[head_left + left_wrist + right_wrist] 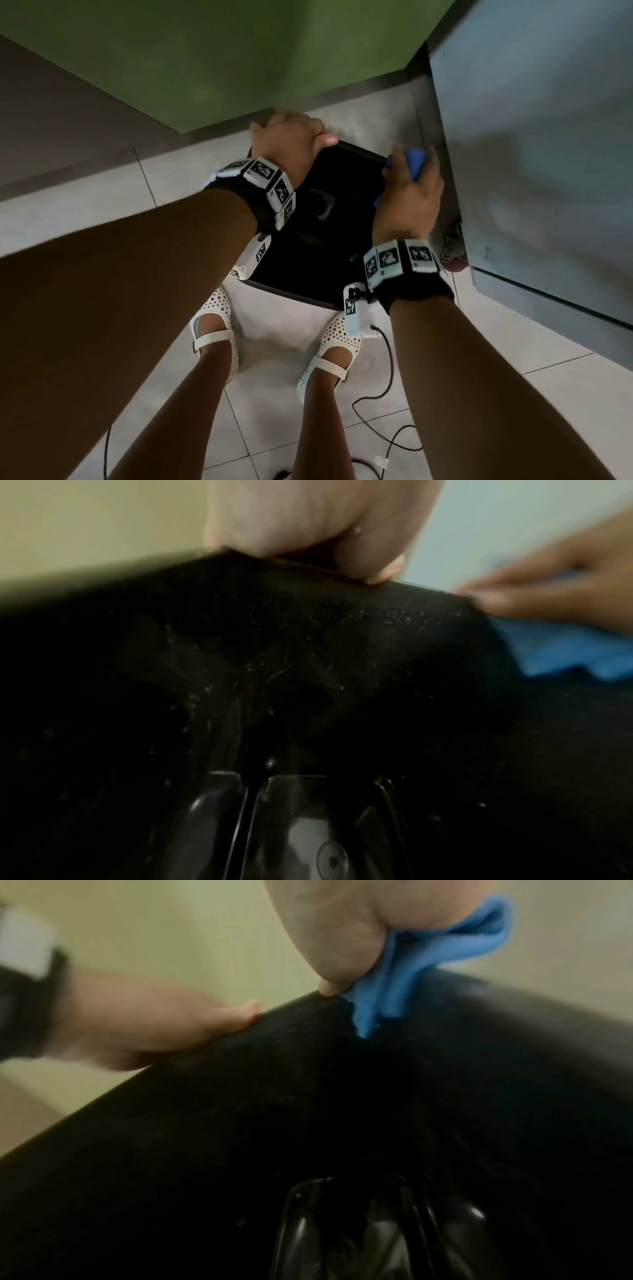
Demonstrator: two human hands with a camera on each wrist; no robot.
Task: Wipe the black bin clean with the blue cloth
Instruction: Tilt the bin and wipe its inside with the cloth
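Observation:
The black bin (329,253) stands on the tiled floor in front of my feet, its dark inside facing up. My left hand (291,140) grips the bin's far rim (421,588), thumb on the inner side. My right hand (411,185) holds the blue cloth (416,164) bunched in its fingers and presses it over the far right corner of the rim. In the right wrist view the blue cloth (411,961) hangs over the rim (294,1007) beside my thumb. The bin's inner wall (308,647) shows pale specks and scratches.
A green wall (239,51) rises just behind the bin. A grey cabinet (548,137) on a small wheel (454,253) stands close on the right. Black cables (387,394) trail over the floor tiles (513,342) by my white shoes (215,329).

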